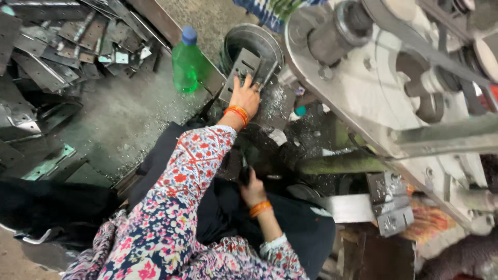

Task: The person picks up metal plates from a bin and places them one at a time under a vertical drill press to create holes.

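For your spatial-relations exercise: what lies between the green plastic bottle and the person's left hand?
In the head view, only a bare strip of the dark metal edge and gritty floor separates the green plastic bottle from the left hand, which rests on slotted metal plates.

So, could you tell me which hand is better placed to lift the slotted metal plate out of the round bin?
Probably the left hand: it already rests on the slotted metal plate at the round bin. The right hand is low, near the lap, farther from the bin.

The left hand [245, 95] rests on a slotted metal plate [242, 70] just right of the green bottle [185, 62]. The right hand [252, 190] lies well below that bottle, against dark cloth [290, 228].
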